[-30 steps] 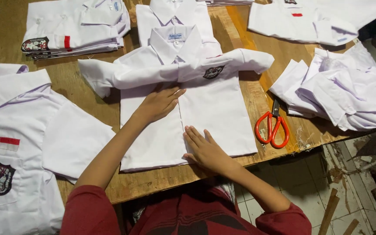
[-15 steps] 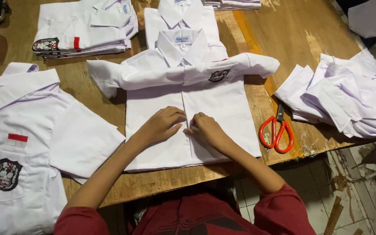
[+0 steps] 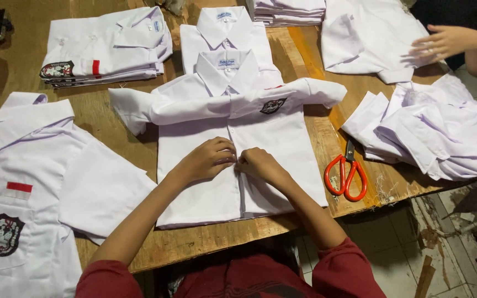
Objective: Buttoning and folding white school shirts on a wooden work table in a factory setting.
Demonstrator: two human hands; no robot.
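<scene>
A white short-sleeved shirt (image 3: 205, 118) with a dark chest badge lies front up on the wooden table (image 3: 97, 118), sleeves folded across its chest. My left hand (image 3: 208, 160) and my right hand (image 3: 258, 164) meet at the shirt's front placket, a little below the middle. The fingers of both hands are curled and pinch the fabric at the button line. Whether a button is between the fingers is hidden.
Orange-handled scissors (image 3: 348, 174) lie right of the shirt near the table's edge. A spread white shirt (image 3: 23, 187) lies at left, folded stacks (image 3: 106, 47) at the back, loose shirts (image 3: 437, 129) at right. Another person's hand (image 3: 448, 41) rests on a shirt at top right.
My hands, flat and apart on the lower shirt a second ago, have come together at the placket and curled onto the fabric. Another person's hand has appeared at top right.
</scene>
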